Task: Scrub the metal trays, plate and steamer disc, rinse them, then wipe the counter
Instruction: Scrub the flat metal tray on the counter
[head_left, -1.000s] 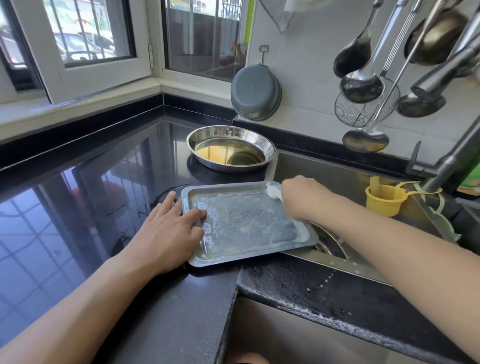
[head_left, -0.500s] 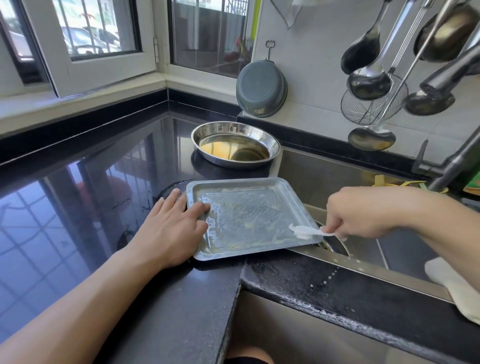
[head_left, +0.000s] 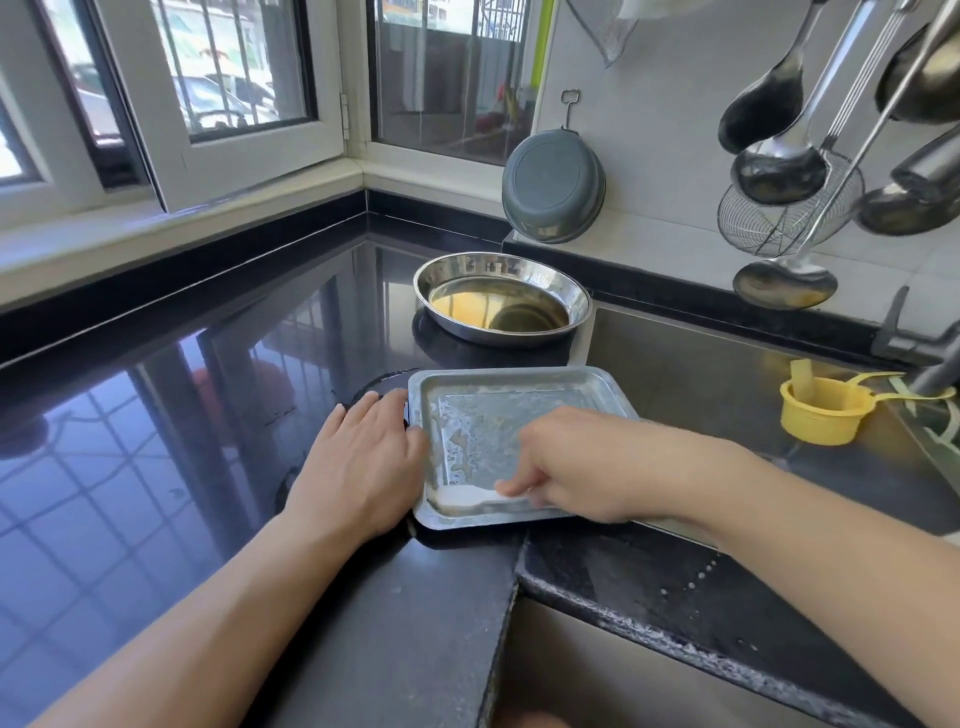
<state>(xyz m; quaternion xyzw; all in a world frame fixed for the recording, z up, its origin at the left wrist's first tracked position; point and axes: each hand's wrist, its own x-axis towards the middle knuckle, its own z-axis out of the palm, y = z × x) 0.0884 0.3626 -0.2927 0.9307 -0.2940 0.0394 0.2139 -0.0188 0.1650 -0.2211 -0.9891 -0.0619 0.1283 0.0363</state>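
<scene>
A rectangular metal tray (head_left: 488, 410) streaked with soapy foam lies on the black counter (head_left: 182, 467), its right side reaching over the sink edge. My left hand (head_left: 358, 467) lies flat on the counter and presses against the tray's left rim. My right hand (head_left: 582, 462) is over the tray and pinches a white scrubbing cloth (head_left: 467, 498) down on the near left part of the tray floor. Behind the tray stands a round metal plate (head_left: 501, 299) with yellowish liquid in it.
The steel sink (head_left: 701, 374) lies to the right, with a yellow cup (head_left: 823, 410) and a tap (head_left: 930, 364) at its far side. A grey basin (head_left: 553, 187), ladles (head_left: 779, 161) and a wire skimmer (head_left: 779, 218) hang on the tiled wall. Windows line the back left.
My right hand swept the cloth from the tray's far right corner, past its near right edge, to its near left part. My left hand stayed against the tray's left rim.
</scene>
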